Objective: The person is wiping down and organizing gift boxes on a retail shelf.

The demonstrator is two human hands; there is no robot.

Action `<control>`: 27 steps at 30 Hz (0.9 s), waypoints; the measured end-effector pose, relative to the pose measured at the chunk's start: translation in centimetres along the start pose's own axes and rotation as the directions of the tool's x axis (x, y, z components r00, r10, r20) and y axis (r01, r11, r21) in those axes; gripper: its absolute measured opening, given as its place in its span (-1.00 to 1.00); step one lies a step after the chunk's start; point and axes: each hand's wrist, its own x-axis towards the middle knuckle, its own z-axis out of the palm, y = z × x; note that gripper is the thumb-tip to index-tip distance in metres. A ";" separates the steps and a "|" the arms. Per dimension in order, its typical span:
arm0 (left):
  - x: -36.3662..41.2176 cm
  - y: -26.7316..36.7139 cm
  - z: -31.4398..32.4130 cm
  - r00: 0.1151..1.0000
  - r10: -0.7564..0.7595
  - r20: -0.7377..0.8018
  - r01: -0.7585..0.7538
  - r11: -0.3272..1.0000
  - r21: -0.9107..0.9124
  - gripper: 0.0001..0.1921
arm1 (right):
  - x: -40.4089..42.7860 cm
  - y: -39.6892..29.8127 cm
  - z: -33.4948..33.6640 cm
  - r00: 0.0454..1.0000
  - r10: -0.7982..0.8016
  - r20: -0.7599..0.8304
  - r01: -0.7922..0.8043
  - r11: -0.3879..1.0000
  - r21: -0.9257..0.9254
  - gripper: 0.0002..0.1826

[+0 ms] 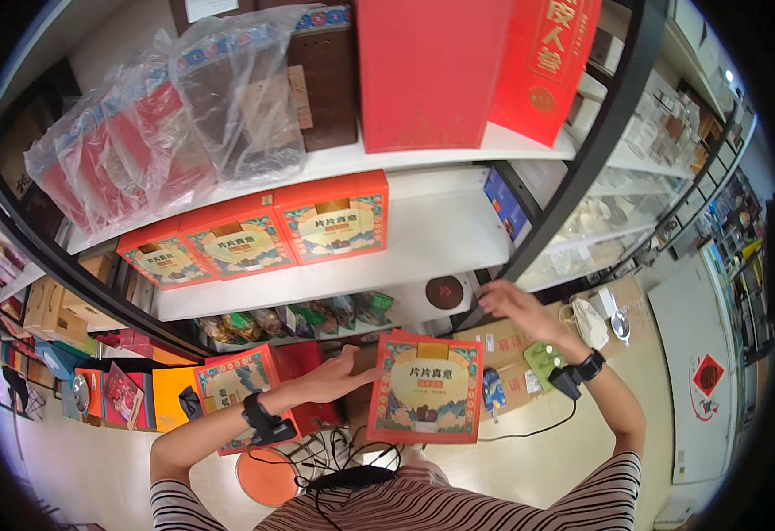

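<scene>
A red gift box with a colourful printed front (425, 391) is upright before my body. My left hand (337, 378) is at its left edge, fingers reaching to that side; how firmly it holds the box cannot be told. My right hand (513, 305) is raised away from the box, near the black shelf post, with nothing seen in it. On the middle white shelf (427, 265), several like boxes (334, 219) stand side by side at the left. Another such box (238, 388) is partly hidden behind my left forearm.
Plastic-wrapped bags (161, 119) and a tall red box (427, 73) fill the upper shelf. Packaged goods (307, 318) lie on the lower shelf. A black post (580, 146) rises at the right. Cardboard cartons (619, 299), an orange round stool (268, 474) and cables are nearby.
</scene>
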 end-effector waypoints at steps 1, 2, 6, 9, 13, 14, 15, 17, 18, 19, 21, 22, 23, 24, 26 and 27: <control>1.2 -1.0 1.8 0.999 -0.037 -0.001 0.037 0.999 0.029 0.14 | -2.3 1.7 0.7 0.999 0.051 -0.007 -0.051 0.991 -0.121 -0.45; 2.5 -1.7 3.0 0.997 -0.075 -0.005 0.075 0.995 0.065 0.13 | -4.0 3.7 1.2 0.989 0.139 0.049 -0.131 0.982 -0.133 -0.25; 5.2 -2.3 6.6 0.925 -0.240 0.296 0.347 0.851 -0.393 0.02 | -9.7 8.7 5.4 0.885 0.446 0.136 -0.463 0.876 0.137 0.11; 6.4 -2.5 8.3 0.905 -0.129 0.406 0.371 0.705 -0.605 -0.04 | -11.3 10.4 6.7 0.816 0.506 0.279 -0.578 0.732 0.362 0.21; 7.4 -0.4 10.5 0.941 -0.093 0.326 0.306 0.650 -0.696 -0.11 | -12.8 14.2 7.4 0.856 0.466 0.222 -0.510 0.696 0.505 -0.05; 7.6 -0.2 10.8 0.940 -0.097 0.326 0.306 0.661 -0.685 -0.11 | -13.0 12.8 7.0 0.859 0.451 0.243 -0.507 0.681 0.528 -0.03; 7.9 -0.3 11.2 0.948 -0.059 0.313 0.275 0.646 -0.712 -0.12 | -13.2 12.9 6.9 0.866 0.441 0.237 -0.495 0.684 0.536 -0.03; 7.9 -0.5 11.9 0.956 -0.017 0.293 0.236 0.638 -0.733 -0.13 | -14.0 12.8 7.2 0.857 0.468 0.215 -0.498 0.644 0.581 -0.01; 7.8 -0.6 12.2 0.963 -0.024 0.268 0.227 0.609 -0.760 -0.12 | -14.1 12.4 7.1 0.866 0.452 0.215 -0.485 0.655 0.579 -0.01; 7.7 -0.7 12.3 0.970 -0.030 0.242 0.214 0.578 -0.788 -0.11 | -14.2 11.8 7.0 0.860 0.455 0.229 -0.492 0.627 0.604 -0.02; 7.5 0.3 12.2 0.965 -0.048 0.258 0.241 0.553 -0.798 -0.12 | -14.6 12.3 7.0 0.859 0.455 0.234 -0.491 0.605 0.627 -0.03; 7.5 0.7 12.4 0.961 -0.026 0.274 0.240 0.569 -0.787 -0.13 | -14.4 13.9 7.2 0.845 0.482 0.232 -0.502 0.563 0.656 -0.09; 7.5 0.8 12.6 0.958 -0.005 0.288 0.237 0.584 -0.777 -0.14 | -14.2 14.8 7.4 0.829 0.508 0.234 -0.512 0.520 0.684 -0.15; 7.3 0.5 12.8 0.963 -0.034 0.266 0.229 0.621 -0.749 -0.15 | -13.6 14.4 8.0 0.888 0.388 0.247 -0.438 0.547 0.713 -0.28; 6.8 -0.1 13.5 0.969 -0.057 0.240 0.221 0.636 -0.739 -0.21 | -13.8 13.0 8.1 0.904 0.351 0.246 -0.411 0.547 0.729 -0.32; 6.4 0.4 13.6 0.972 -0.064 0.228 0.216 0.635 -0.742 -0.23 | -13.9 12.4 8.0 0.915 0.325 0.241 -0.388 0.532 0.753 -0.35</control>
